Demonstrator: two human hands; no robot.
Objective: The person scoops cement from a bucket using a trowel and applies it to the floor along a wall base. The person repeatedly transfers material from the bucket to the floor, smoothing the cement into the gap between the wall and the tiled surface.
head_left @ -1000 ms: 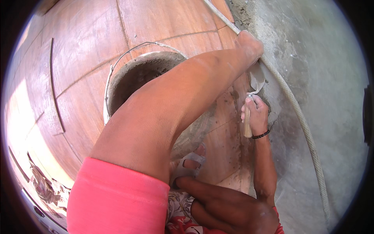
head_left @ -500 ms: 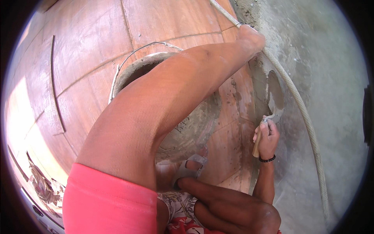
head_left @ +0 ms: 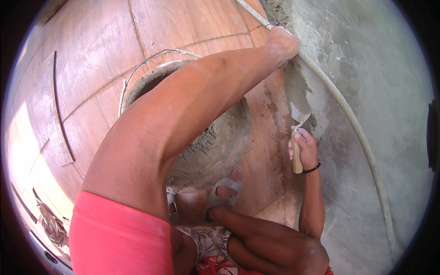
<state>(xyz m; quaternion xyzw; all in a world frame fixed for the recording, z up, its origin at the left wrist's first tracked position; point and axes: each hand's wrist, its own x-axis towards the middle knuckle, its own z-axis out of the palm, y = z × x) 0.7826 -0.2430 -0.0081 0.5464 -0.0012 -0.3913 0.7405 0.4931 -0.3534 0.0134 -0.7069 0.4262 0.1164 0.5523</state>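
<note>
My left arm, with a pink-red sleeve at the shoulder, stretches across the view. At its end my left hand [head_left: 283,45] is closed round a pale braided rope or hose [head_left: 337,94]; its fingers are partly hidden. Lower down, my right hand [head_left: 304,149] wraps round the wooden handle of a small trowel [head_left: 300,114]. The trowel's blade points away from me and lies against wet grey mortar [head_left: 293,85] along the edge of the tiles. Under my left arm stands a mortar-caked bucket [head_left: 208,160] with a wire handle, partly covered by the arm.
Wood-look tiles [head_left: 192,23] spread to the left, grey cement surface [head_left: 385,91] to the right. A thin dark strip [head_left: 59,105] lies on the tiles. Crumpled scraps [head_left: 52,224] lie at the lower left. My bent leg and sandalled foot [head_left: 224,190] are below the bucket.
The trowel and my right hand have shifted up and left in the picture. More of the bucket shows under my left arm. My left hand stays on the braided rope or hose.
</note>
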